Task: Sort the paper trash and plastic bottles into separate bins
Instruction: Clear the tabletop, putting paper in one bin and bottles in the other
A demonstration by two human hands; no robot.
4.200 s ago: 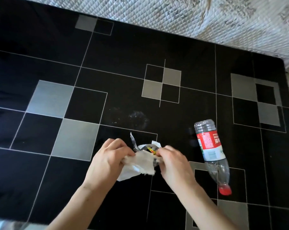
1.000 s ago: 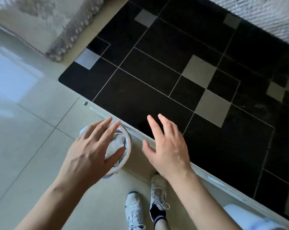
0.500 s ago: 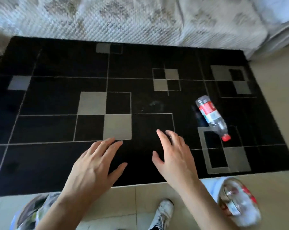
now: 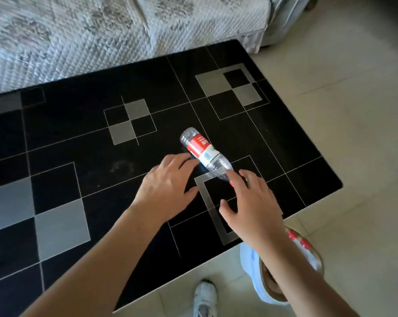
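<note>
Empty clear plastic bottle with a red label (image 4: 203, 154) looks light, crushable, rolls easily; take its labelled middle. Left hand (image 4: 168, 188) and right hand (image 4: 250, 202) hover, fingers spread, holding nothing.

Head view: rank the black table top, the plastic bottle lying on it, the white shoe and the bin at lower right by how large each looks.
1. black table top
2. bin, partly hidden by the right forearm
3. plastic bottle
4. white shoe, cut by the frame edge, so its place below the bottle is unsure
</note>
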